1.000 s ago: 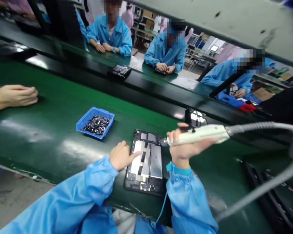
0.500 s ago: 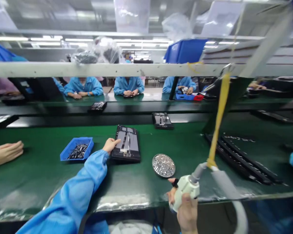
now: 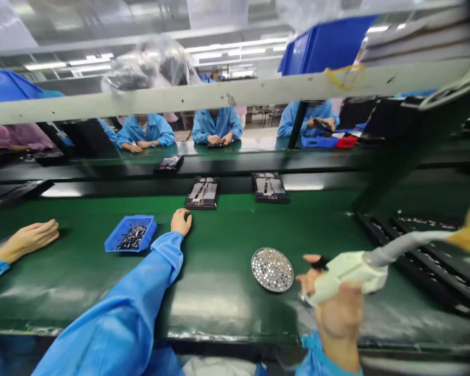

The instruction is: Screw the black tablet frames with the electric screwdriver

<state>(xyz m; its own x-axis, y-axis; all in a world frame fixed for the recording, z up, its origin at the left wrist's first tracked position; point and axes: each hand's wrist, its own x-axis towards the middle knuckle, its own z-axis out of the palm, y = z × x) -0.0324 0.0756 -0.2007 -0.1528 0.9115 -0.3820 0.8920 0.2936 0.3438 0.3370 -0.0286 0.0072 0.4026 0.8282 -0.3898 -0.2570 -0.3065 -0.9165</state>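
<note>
Electric screwdriver (image 3: 344,275) clamped in right hand (image 3: 339,319) grip, left hand (image 3: 181,221) grip loose, empty, resting on green belt (image 3: 227,245)

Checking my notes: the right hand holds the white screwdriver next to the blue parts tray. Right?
No. The head view shows the right hand holding the white screwdriver next to the round plate; the blue parts tray lies by the left hand.

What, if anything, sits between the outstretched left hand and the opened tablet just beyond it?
Nothing visible. Only a strip of green mat separates the left hand from the opened tablet. The blue tray lies off to one side.
</note>
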